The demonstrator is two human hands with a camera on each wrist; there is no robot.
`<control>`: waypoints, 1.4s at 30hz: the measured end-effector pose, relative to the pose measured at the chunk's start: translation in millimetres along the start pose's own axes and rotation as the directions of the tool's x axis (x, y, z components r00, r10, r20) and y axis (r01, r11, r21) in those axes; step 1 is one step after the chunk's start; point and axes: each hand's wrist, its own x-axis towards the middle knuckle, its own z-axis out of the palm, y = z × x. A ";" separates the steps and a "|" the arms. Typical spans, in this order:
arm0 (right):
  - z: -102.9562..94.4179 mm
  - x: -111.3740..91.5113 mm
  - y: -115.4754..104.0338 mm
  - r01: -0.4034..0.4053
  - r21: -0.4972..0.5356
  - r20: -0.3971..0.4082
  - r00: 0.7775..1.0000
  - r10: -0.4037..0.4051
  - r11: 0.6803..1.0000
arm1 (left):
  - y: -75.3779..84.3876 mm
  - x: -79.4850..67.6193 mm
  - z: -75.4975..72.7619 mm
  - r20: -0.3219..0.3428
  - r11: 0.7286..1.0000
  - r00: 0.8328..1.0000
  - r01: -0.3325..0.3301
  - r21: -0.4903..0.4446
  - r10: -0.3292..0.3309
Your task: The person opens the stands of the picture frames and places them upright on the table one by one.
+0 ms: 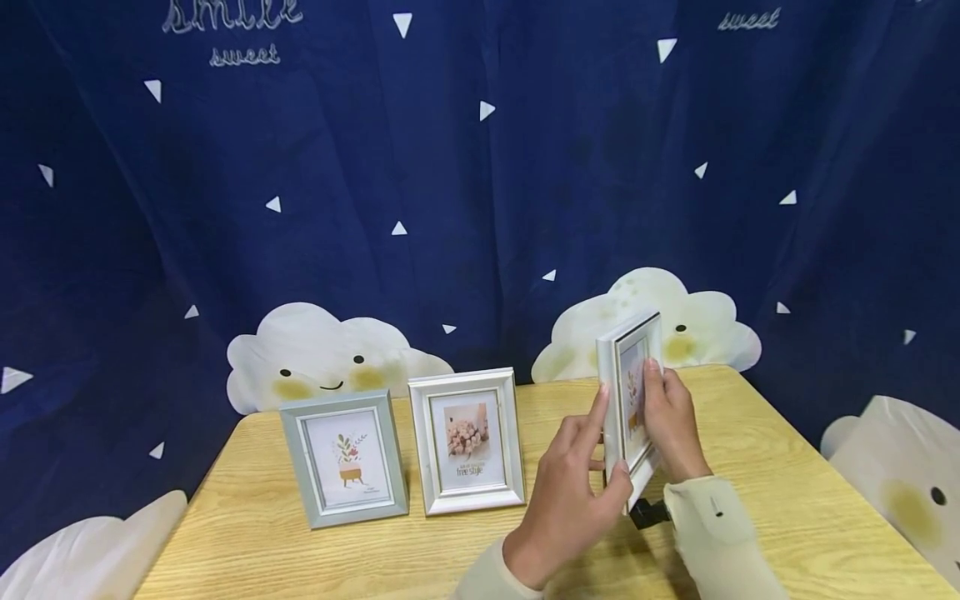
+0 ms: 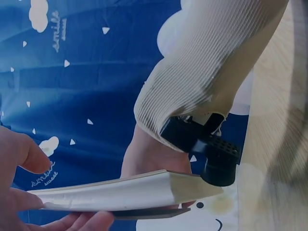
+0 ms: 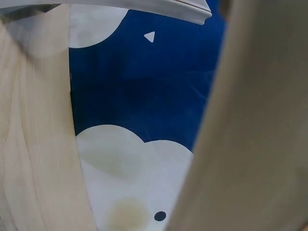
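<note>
Both hands hold a white picture frame (image 1: 632, 375) above the right part of the table. It stands upright and turned nearly edge-on in the head view, with a plant picture on its front. My left hand (image 1: 566, 483) grips its near left edge; in the left wrist view, the thumb is above the frame's side (image 2: 120, 192) and fingers are below. On the opposite side, my right hand (image 1: 673, 425) holds the frame with fingers over its front. A dark back piece (image 2: 154, 212) juts out behind the frame. The right wrist view catches only a white frame edge (image 3: 159, 7).
A grey-green picture frame (image 1: 292, 454) and a white frame with a flower picture (image 1: 517, 450) stand side by side on the wooden table (image 1: 247, 554). A dark blue curtain (image 1: 450, 167) with clouds hangs behind. A black device (image 2: 202, 147) sits at the right wrist.
</note>
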 end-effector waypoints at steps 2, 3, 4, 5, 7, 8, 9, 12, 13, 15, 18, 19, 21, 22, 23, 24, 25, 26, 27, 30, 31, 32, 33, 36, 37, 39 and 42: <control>-1.4 0.3 0.4 -0.003 0.001 -0.012 1.000 0.003 1.000 | -0.3 0.1 -0.9 -0.001 1.000 1.000 0.000 -0.031 0.000; -2.1 0.5 0.4 -0.006 0.004 -0.013 1.000 0.006 1.000 | -1.0 0.3 -1.6 -0.002 0.999 1.000 0.003 -0.046 -0.004; -2.7 0.8 0.0 -0.010 0.005 -0.016 1.000 0.010 1.000 | -2.0 0.6 -2.6 -0.001 0.998 1.000 0.015 -0.062 -0.015; -3.3 0.9 -0.4 -0.015 0.007 -0.017 1.000 0.015 1.000 | -3.6 1.2 -3.7 -0.002 0.997 1.000 0.027 -0.075 -0.027; -4.9 0.7 -1.9 -0.019 0.013 -0.019 1.000 0.019 1.000 | -7.7 2.9 -6.7 -0.001 0.994 0.998 0.058 -0.091 -0.058; -5.5 0.5 -2.6 -0.021 0.016 -0.018 1.000 0.022 1.000 | -10.1 3.7 -8.3 0.001 0.993 0.997 0.079 -0.089 -0.079; -6.1 0.4 -3.5 -0.026 0.018 -0.014 1.000 0.027 0.999 | -12.7 4.5 -10.2 0.004 0.993 0.995 0.095 -0.074 -0.095; -8.4 -0.5 -5.6 -0.026 0.038 -0.009 1.000 0.026 0.999 | -19.7 7.0 -15.3 0.037 0.991 0.990 0.133 -0.002 -0.133; -9.2 -0.7 -5.9 -0.028 0.045 -0.006 1.000 0.029 0.999 | -21.6 7.5 -16.5 0.055 0.990 0.989 0.138 0.024 -0.139; -11.0 -1.3 -6.1 -0.029 0.049 0.001 1.000 0.029 0.998 | -24.4 8.2 -17.9 0.099 0.989 0.985 0.133 0.072 -0.140; -13.7 -1.8 -5.6 -0.025 0.049 0.006 1.000 0.025 0.998 | -26.6 8.5 -17.1 0.163 0.987 0.977 0.123 0.107 -0.139; -14.3 -1.7 -5.2 -0.023 0.047 0.004 1.000 0.023 0.999 | -26.9 8.5 -16.5 0.178 0.986 0.974 0.121 0.113 -0.139; -14.7 -1.3 -4.4 -0.021 0.044 -0.010 1.000 0.021 0.999 | -27.6 8.3 -15.1 0.195 0.986 0.971 0.113 0.125 -0.136; -14.4 -1.2 -4.4 -0.022 0.050 -0.018 1.000 0.022 0.999 | -28.0 8.1 -14.8 0.199 0.986 0.971 0.109 0.130 -0.134; -13.5 -1.1 -4.4 -0.021 0.056 -0.023 0.999 0.023 0.998 | -28.6 7.9 -14.8 0.199 0.985 0.971 0.104 0.136 -0.130; -12.3 -1.1 -4.7 -0.025 0.059 -0.021 0.999 0.026 0.998 | -29.2 7.6 -15.3 0.197 0.984 0.972 0.103 0.142 -0.131; -10.5 -1.1 -5.3 -0.026 0.060 -0.019 0.999 0.027 0.998 | -30.2 7.2 -16.3 0.192 0.984 0.972 0.105 0.147 -0.132; -8.5 -1.0 -6.0 -0.022 0.062 -0.010 1.000 0.023 0.998 | -31.4 6.6 -17.8 0.185 0.982 0.973 0.108 0.153 -0.136; -6.3 -1.2 -6.9 -0.020 0.065 0.006 1.000 0.020 0.998 | -32.8 6.1 -19.5 0.177 0.980 0.974 0.114 0.161 -0.142; -0.3 -1.0 -9.1 -0.011 0.065 0.044 0.999 0.008 0.998 | -38.3 5.4 -25.8 0.143 0.970 0.975 0.139 0.199 -0.169; 0.7 -0.9 -9.3 -0.007 0.064 0.041 0.999 0.004 0.998 | -40.4 5.4 -27.4 0.133 0.966 0.975 0.147 0.210 -0.178; 1.0 -0.9 -9.2 -0.006 0.066 0.039 0.999 0.003 0.998 | -42.6 5.5 -28.4 0.122 0.962 0.976 0.151 0.227 -0.182; 0.7 -0.9 -9.0 -0.009 0.064 0.034 0.999 0.006 0.998 | -44.7 6.0 -28.9 0.109 0.958 0.977 0.152 0.244 -0.183; -2.5 -1.0 -7.8 -0.013 0.046 0.021 1.000 0.012 0.999 | -51.6 7.1 -28.0 0.062 0.943 0.984 0.142 0.302 -0.168; -3.8 -1.1 -7.6 -0.015 0.038 0.022 1.000 0.014 0.999 | -53.9 7.5 -27.3 0.044 0.937 0.986 0.140 0.319 -0.162; -6.1 -1.4 -7.2 -0.014 0.030 0.033 0.999 0.013 0.999 | -58.1 8.5 -26.0 0.008 0.927 0.989 0.136 0.350 -0.148; -9.0 -2.2 -7.2 -0.005 0.012 0.042 0.999 0.005 1.000 | -62.8 10.0 -24.7 -0.035 0.920 0.990 0.140 0.366 -0.136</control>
